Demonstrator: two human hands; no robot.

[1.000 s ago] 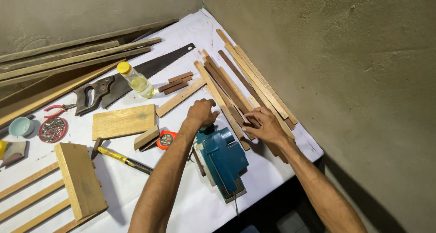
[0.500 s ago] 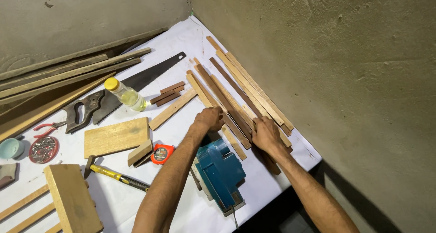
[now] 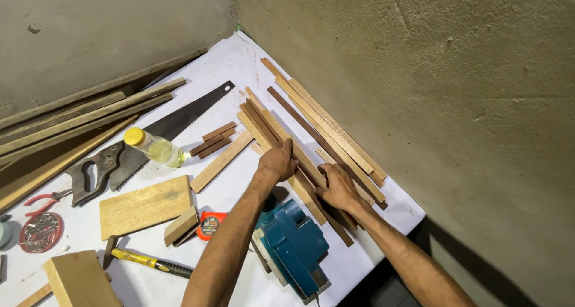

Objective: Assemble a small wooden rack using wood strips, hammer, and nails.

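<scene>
Both hands are pressing on a bundle of wooden strips (image 3: 281, 133) lying along the right side of the white desk (image 3: 233, 61). Left hand (image 3: 278, 160) is lying across the strips with its grip curled down over them, fingers folded on the wood. Right hand (image 3: 336, 187) is sitting just beside it, nearer the desk's edge, its grip closing around a dark strip, thumb pointing toward the left hand.

Nearest the camera, a blue electric planer (image 3: 291, 244) is resting beneath the left forearm. Left of it, an orange tape measure (image 3: 209, 224), a yellow-handled hammer (image 3: 150, 262) and a flat wooden board (image 3: 144, 205) are lying. Farther out, a small bottle with a yellow cap (image 3: 154, 147) is lying on its side against a hand saw (image 3: 150, 140), with short dark wooden pieces (image 3: 212, 139) nearby. Long planks (image 3: 78, 118) are leaning by the far wall, and red pliers (image 3: 45, 200) are lying at the left edge.
</scene>
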